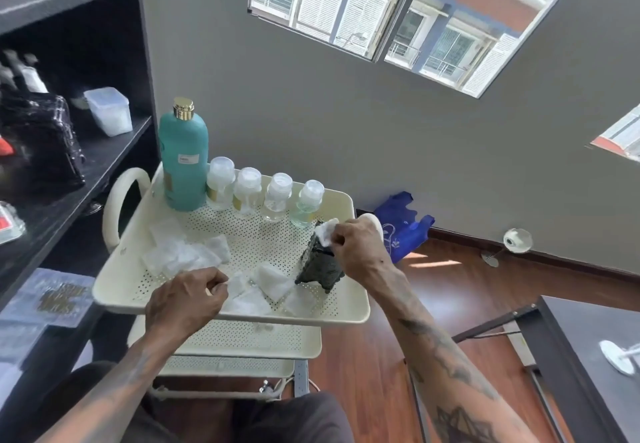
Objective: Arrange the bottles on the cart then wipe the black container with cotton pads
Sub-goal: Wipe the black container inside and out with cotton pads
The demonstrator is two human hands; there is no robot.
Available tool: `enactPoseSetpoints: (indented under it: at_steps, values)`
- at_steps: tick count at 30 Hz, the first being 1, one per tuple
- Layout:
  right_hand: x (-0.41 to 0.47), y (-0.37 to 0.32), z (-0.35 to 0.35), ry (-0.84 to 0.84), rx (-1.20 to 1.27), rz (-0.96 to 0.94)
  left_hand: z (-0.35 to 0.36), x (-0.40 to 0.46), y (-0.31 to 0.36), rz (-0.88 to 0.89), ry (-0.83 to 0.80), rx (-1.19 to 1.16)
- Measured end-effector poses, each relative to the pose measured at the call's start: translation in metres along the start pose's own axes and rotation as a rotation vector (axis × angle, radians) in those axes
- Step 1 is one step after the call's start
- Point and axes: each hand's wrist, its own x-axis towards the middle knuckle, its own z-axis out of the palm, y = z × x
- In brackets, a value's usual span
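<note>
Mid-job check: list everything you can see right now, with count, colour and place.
Perforated metal cart: one, cream, centre, three tiers.
Tall plastic bottle with gold cap: one, teal, cart's back left corner.
Small clear bottles: four, clear, in a row right of the teal bottle.
Ornate black container: one, black, right side of top tray.
Cotton pads: several, white, scattered on top tray.
Lidded plastic box: one, translucent, black shelf at left.
Fabric bag: one, blue, floor by wall.
Left hand: pinching a pad at tray's front.
Right hand: pressing a pad onto the container's top.
</note>
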Motion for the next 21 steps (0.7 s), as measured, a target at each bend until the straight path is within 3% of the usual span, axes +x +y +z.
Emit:
enactPoseSetpoints:
  at_steps: [3, 7, 10, 16, 21]
  values:
    - [0.026, -0.008, -0.009, -0.412, -0.127, 0.136, 0.001, 0.001, -0.001, 0.0, -0.002, 0.003]
    - [0.042, -0.029, -0.01, -0.728, -0.378, 0.091, 0.002, -0.001, -0.002, -0.004, -0.004, -0.007]
    - [0.043, -0.042, -0.02, -0.852, -0.481, 0.07, 0.001, -0.001, -0.002, -0.012, -0.009, -0.015]
    - [0.04, -0.042, -0.049, -0.904, -0.438, 0.049, 0.002, -0.003, -0.003, -0.017, -0.021, -0.036]
    - [0.007, 0.01, -0.076, -0.559, 0.017, 0.163, 0.0, -0.003, -0.002, -0.026, -0.046, -0.083]
